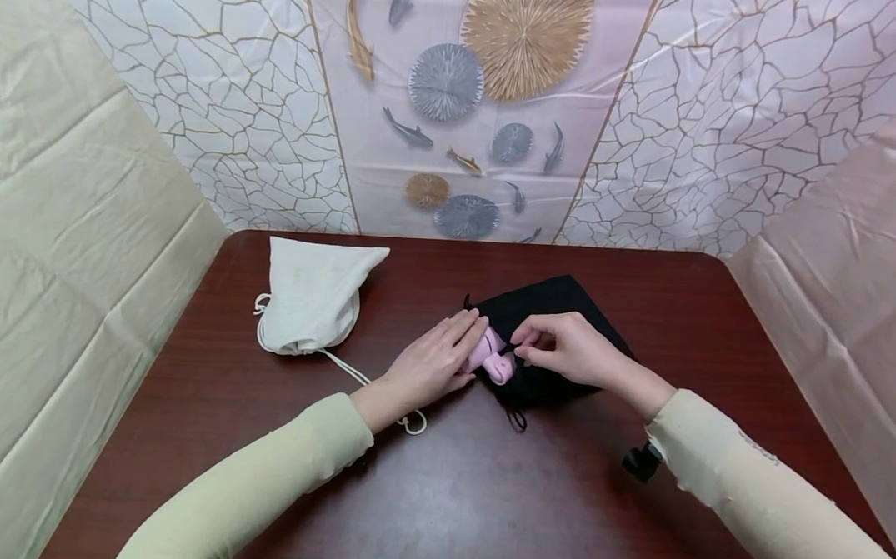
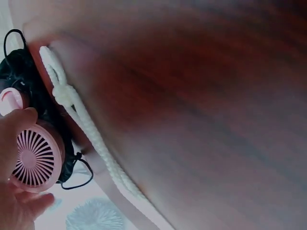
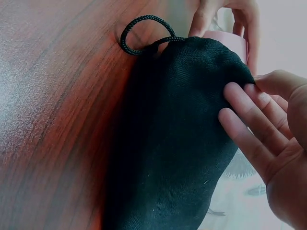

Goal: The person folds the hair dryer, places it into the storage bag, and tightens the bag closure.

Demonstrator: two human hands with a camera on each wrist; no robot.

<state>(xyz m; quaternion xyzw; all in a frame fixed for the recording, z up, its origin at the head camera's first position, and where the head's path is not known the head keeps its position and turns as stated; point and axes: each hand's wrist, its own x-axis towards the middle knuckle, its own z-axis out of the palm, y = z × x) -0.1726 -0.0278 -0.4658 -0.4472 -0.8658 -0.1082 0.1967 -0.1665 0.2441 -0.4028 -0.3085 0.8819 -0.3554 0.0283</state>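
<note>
My left hand holds a pink handheld fan by its round head, fingers over it on one side and thumb on the other. The fan's slotted round grille faces the left wrist view. Its other end lies at the mouth of a black drawstring pouch, which lies flat on the table. My right hand pinches the edge of the pouch mouth between thumb and forefinger; in the right wrist view, its other fingertips touch the black cloth. The pouch hides part of the fan there.
A white drawstring pouch lies at the back left of the dark red-brown table. Its white cord runs beneath my left wrist. Black cord loops stick out beside the black pouch mouth. Patterned cloth hangs behind the table.
</note>
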